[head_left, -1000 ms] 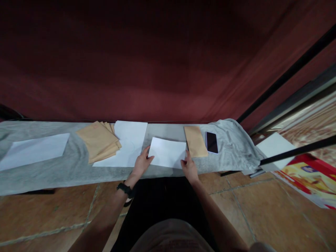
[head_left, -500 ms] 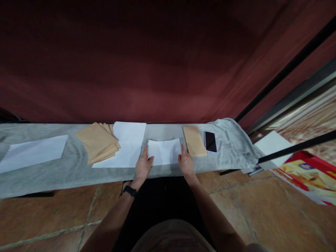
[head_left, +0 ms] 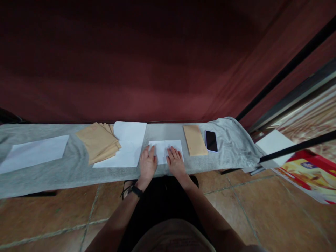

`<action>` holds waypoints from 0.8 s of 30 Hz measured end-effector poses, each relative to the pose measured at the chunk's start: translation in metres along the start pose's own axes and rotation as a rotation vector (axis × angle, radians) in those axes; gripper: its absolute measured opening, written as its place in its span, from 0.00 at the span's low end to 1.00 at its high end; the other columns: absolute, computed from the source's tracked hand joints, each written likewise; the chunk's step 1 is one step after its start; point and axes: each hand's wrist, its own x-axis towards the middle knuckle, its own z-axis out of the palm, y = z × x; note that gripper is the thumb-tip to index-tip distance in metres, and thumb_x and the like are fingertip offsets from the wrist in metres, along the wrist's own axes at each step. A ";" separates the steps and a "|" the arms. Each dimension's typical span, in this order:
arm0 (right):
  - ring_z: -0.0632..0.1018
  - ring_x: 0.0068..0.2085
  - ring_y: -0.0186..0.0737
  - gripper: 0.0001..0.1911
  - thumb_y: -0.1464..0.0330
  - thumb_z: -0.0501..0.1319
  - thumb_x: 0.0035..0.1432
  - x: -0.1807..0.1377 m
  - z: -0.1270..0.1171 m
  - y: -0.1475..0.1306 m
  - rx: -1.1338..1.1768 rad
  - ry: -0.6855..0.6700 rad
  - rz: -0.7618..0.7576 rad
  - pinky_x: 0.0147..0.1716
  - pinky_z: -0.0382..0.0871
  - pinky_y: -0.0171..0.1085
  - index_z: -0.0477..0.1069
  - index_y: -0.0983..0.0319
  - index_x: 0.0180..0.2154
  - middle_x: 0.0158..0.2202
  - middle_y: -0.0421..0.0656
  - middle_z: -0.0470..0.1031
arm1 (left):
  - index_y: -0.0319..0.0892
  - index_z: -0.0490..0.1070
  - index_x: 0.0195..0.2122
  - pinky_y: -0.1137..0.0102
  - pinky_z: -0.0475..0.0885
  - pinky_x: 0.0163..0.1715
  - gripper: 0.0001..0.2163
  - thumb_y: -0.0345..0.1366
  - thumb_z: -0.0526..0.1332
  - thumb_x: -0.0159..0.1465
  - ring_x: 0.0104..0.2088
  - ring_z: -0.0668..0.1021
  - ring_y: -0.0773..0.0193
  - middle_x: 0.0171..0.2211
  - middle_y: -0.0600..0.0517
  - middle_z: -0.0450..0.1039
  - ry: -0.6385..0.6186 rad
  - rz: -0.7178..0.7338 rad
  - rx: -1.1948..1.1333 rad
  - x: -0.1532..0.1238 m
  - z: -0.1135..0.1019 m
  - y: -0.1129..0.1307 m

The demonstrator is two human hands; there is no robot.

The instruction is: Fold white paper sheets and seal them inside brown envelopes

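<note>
"Grey cloth (head_left: 78, 175), wrinkled at its right end. First item?"

"Small white sheet (head_left: 161, 150), lying flat on the cloth, under both hands."

"Hands?"

"Left hand (head_left: 148, 164): open, palm down, fingers at the sheet's left end. Right hand (head_left: 175, 162): spread flat over its right part. Neither grips anything."

"Alongside?"

"Right: single brown envelope (head_left: 195, 140), then phone (head_left: 211, 141). Left: larger white paper (head_left: 131, 140), partly under stacked brown envelopes (head_left: 98, 141)."

A big dark red wall or curtain (head_left: 157, 70) stands behind a long, thin surface (head_left: 162, 131) with a gray cloth (head_left: 78, 175) over it. The floor (head_left: 275, 217) has brown tiles with pale lines between. Two black bars (head_left: 288, 70) slant on the right. The light is dim, darkest up high.
</note>
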 end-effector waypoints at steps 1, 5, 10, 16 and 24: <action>0.62 0.69 0.49 0.26 0.63 0.47 0.73 -0.001 0.001 -0.002 -0.007 -0.019 0.008 0.68 0.52 0.51 0.60 0.62 0.68 0.71 0.48 0.57 | 0.39 0.62 0.66 0.54 0.63 0.64 0.23 0.36 0.51 0.70 0.66 0.65 0.49 0.67 0.38 0.61 -0.022 0.066 -0.006 -0.001 0.004 0.004; 0.62 0.69 0.49 0.26 0.65 0.45 0.73 0.002 -0.002 -0.007 -0.024 -0.091 0.019 0.69 0.48 0.51 0.60 0.62 0.68 0.70 0.47 0.59 | 0.37 0.60 0.67 0.55 0.54 0.69 0.24 0.40 0.44 0.74 0.71 0.57 0.53 0.70 0.41 0.56 -0.209 0.173 0.014 -0.004 0.022 0.019; 0.61 0.70 0.49 0.26 0.66 0.46 0.72 0.012 0.000 -0.003 -0.059 -0.087 0.045 0.68 0.48 0.51 0.60 0.59 0.68 0.71 0.46 0.56 | 0.41 0.58 0.69 0.52 0.48 0.71 0.26 0.43 0.42 0.74 0.72 0.52 0.53 0.72 0.45 0.53 -0.290 0.145 0.104 0.002 0.031 0.022; 0.61 0.70 0.50 0.27 0.64 0.46 0.73 0.015 0.009 0.019 -0.112 0.034 0.160 0.67 0.52 0.53 0.57 0.64 0.69 0.71 0.53 0.56 | 0.38 0.52 0.71 0.54 0.49 0.70 0.28 0.44 0.43 0.74 0.73 0.51 0.53 0.73 0.42 0.47 -0.245 0.080 0.170 0.008 0.032 0.013; 0.62 0.69 0.47 0.27 0.64 0.44 0.73 0.036 0.013 0.002 -0.023 -0.002 0.077 0.68 0.51 0.51 0.59 0.66 0.68 0.70 0.51 0.59 | 0.36 0.51 0.71 0.52 0.48 0.70 0.28 0.41 0.45 0.73 0.73 0.51 0.52 0.73 0.40 0.47 -0.220 0.042 0.154 0.007 0.031 0.009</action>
